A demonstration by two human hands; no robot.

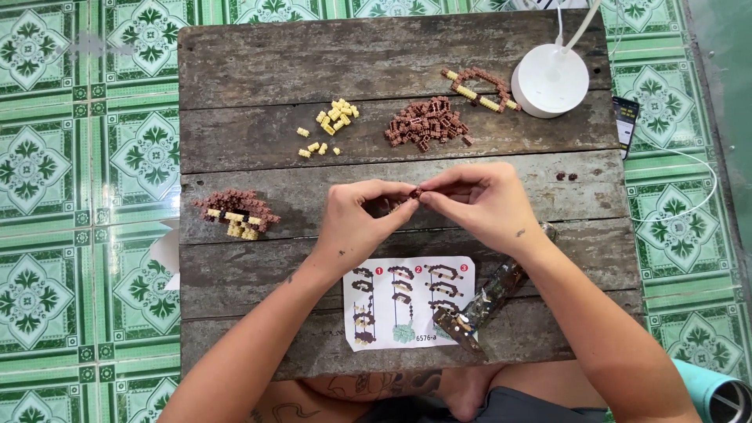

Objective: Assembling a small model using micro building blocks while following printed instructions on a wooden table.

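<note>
Left hand [362, 215]: fingertips pinched narrow on the near end of a small brown brick piece [413, 193], with the wrist resting low over the tabletop [258, 70], likely to steady the fine work.
Right hand [476, 197]: thumb and forefinger closed on the same piece from the other side, so both hands meet at its middle and press toward each other.
Brown brick piece: held just above the tabletop at its centre, between the two sets of fingertips. It is tiny and mostly covered; its long axis seems to run left to right, from one hand to the other, but I cannot tell this for sure.
Brown brick pile [427, 124]: loose heap beyond the hands, within easy reach.
Yellow brick pile [333, 121]: smaller scatter to the left of the brown heap, kept apart by colour, which makes picking simpler.
Curved brick strip [479, 84]: brown and yellow arc at the far edge, just beside the white round lamp base [550, 80].
Built brick lump [236, 213]: brown and yellow cluster set aside on the left of the tabletop, well apart from the hands.
Instruction sheet [407, 301]: lies near the person, below the hands, facing them so the pictured steps can be read.
Clear plastic bag [489, 301]: lies slanted across the sheet's right edge under the right forearm.
</note>
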